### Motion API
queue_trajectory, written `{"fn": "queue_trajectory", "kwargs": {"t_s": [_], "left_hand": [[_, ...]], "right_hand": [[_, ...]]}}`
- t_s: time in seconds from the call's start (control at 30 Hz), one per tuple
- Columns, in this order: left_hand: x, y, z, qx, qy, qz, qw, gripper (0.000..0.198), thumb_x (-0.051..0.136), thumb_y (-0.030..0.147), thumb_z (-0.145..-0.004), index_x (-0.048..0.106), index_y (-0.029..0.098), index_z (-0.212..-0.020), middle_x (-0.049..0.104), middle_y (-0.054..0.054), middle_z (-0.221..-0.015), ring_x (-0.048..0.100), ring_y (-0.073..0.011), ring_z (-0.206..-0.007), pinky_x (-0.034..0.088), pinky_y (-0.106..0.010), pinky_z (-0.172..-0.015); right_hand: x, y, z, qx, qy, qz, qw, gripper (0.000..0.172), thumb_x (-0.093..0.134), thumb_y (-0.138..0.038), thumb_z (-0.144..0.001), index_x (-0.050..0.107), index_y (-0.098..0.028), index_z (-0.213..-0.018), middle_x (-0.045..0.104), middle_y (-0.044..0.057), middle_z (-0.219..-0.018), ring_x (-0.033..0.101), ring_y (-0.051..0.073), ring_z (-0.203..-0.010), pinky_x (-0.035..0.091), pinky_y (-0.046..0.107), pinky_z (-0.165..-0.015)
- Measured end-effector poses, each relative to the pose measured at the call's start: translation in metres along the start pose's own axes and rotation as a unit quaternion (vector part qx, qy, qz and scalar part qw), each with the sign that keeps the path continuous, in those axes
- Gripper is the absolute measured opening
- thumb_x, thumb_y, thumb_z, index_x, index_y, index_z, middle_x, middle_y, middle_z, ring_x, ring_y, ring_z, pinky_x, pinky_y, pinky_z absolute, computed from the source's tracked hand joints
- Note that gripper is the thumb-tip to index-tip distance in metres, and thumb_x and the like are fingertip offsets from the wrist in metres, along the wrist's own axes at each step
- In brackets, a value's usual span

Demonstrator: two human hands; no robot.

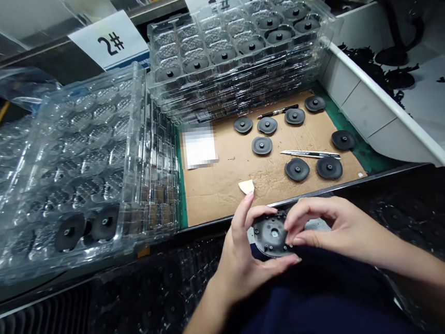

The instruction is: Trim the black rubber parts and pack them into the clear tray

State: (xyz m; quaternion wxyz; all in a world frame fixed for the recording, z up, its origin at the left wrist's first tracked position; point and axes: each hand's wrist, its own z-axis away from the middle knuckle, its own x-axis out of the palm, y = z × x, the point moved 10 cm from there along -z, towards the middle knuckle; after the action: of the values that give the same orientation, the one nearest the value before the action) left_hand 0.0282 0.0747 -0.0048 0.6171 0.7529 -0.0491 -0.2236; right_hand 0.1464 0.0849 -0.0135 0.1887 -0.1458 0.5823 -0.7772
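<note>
My left hand (239, 248) grips a round black plastic part (272, 234) by its edge, in front of the bench edge. The part's face, with a central hole and small pegs, is turned up toward me. At its right rim, the thumb and fingers of my right hand (313, 224) are pinched together; whatever they hold is too small or hidden to make out. Several black discs, one of them nearest my right hand (297, 169), lie on the cardboard (217, 198). Just above my left fingertips is a small cream-coloured piece (246, 186).
Stacked clear trays (237, 72) stand behind the cardboard, with more trays (82, 127) at the left. A white bin (380, 101) with black pieces is at the right. Metal tweezers (310, 154), a pen (278, 111) and white paper (199, 147) lie on the cardboard.
</note>
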Motion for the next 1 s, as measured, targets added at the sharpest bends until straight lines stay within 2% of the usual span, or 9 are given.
{"fn": "queue_trajectory", "kwargs": {"t_s": [0.1,0.23,0.33,0.43,0.5,0.67,0.87,1.0], "left_hand": [[-0.004,0.005,-0.001,0.014,0.017,-0.041,0.999,0.109,0.081,0.022,-0.06,0.01,0.032,-0.143,0.056,-0.011,-0.119,0.058,-0.0253,-0.104,0.046,-0.043,-0.091],[-0.006,0.014,-0.002,0.051,0.022,-0.114,0.992,0.109,0.08,0.023,-0.061,0.01,0.033,-0.143,0.057,-0.013,-0.12,0.059,-0.0269,-0.102,0.046,-0.045,-0.091],[-0.004,0.022,-0.003,0.088,0.021,-0.18,0.98,0.109,0.079,0.024,-0.062,0.009,0.032,-0.144,0.058,-0.013,-0.121,0.06,-0.0273,-0.1,0.048,-0.045,-0.088],[-0.002,0.03,-0.002,0.128,0.024,-0.233,0.964,0.107,0.078,0.023,-0.064,0.007,0.031,-0.145,0.059,-0.014,-0.121,0.06,-0.0266,-0.098,0.049,-0.043,-0.085],[0.0,0.03,-0.002,0.14,0.023,-0.246,0.959,0.107,0.077,0.023,-0.065,0.006,0.03,-0.145,0.059,-0.014,-0.12,0.06,-0.0257,-0.097,0.049,-0.042,-0.084],[0.004,0.028,0.002,0.155,0.024,-0.258,0.953,0.107,0.077,0.026,-0.066,0.005,0.027,-0.145,0.06,-0.015,-0.117,0.06,-0.0254,-0.097,0.049,-0.041,-0.083],[0.002,0.027,0.001,0.147,0.028,-0.248,0.957,0.107,0.077,0.027,-0.066,0.004,0.028,-0.145,0.061,-0.015,-0.118,0.061,-0.0256,-0.097,0.049,-0.041,-0.083],[0.002,0.033,0.0,0.169,0.04,-0.288,0.942,0.106,0.077,0.028,-0.066,0.008,0.024,-0.145,0.063,-0.016,-0.114,0.062,-0.0252,-0.094,0.051,-0.04,-0.081]], "right_hand": [[-0.006,-0.008,0.002,-0.024,0.027,0.058,0.998,0.011,0.069,-0.021,-0.076,0.068,-0.02,-0.087,0.069,0.002,-0.083,0.065,0.014,-0.079,0.054,0.024,-0.072],[-0.007,-0.008,0.002,-0.03,0.022,0.09,0.995,0.013,0.066,-0.018,-0.077,0.068,-0.02,-0.09,0.07,0.003,-0.086,0.066,0.015,-0.08,0.053,0.022,-0.064],[-0.008,-0.007,0.001,-0.031,0.025,0.108,0.993,0.016,0.065,-0.015,-0.076,0.067,-0.021,-0.091,0.07,0.002,-0.086,0.066,0.015,-0.079,0.052,0.021,-0.062],[-0.006,-0.006,0.0,-0.037,0.021,0.111,0.993,0.011,0.063,-0.013,-0.076,0.063,-0.02,-0.085,0.066,0.0,-0.08,0.062,0.012,-0.074,0.049,0.02,-0.061],[-0.006,-0.004,0.0,-0.035,0.028,0.096,0.994,0.008,0.062,-0.013,-0.077,0.057,-0.019,-0.078,0.061,-0.002,-0.074,0.058,0.01,-0.069,0.047,0.019,-0.06],[-0.005,0.005,0.0,-0.005,0.029,0.035,0.999,0.014,0.061,-0.013,-0.077,0.048,-0.018,-0.075,0.056,-0.003,-0.072,0.054,0.009,-0.068,0.046,0.021,-0.064],[-0.007,0.011,0.0,0.021,0.025,0.014,0.999,0.013,0.067,-0.022,-0.077,0.054,-0.018,-0.078,0.06,-0.002,-0.076,0.058,0.01,-0.073,0.047,0.021,-0.069],[-0.007,0.011,0.002,0.02,0.032,0.053,0.998,0.008,0.066,-0.021,-0.078,0.059,-0.019,-0.081,0.062,-0.002,-0.079,0.059,0.011,-0.076,0.046,0.021,-0.071]]}}
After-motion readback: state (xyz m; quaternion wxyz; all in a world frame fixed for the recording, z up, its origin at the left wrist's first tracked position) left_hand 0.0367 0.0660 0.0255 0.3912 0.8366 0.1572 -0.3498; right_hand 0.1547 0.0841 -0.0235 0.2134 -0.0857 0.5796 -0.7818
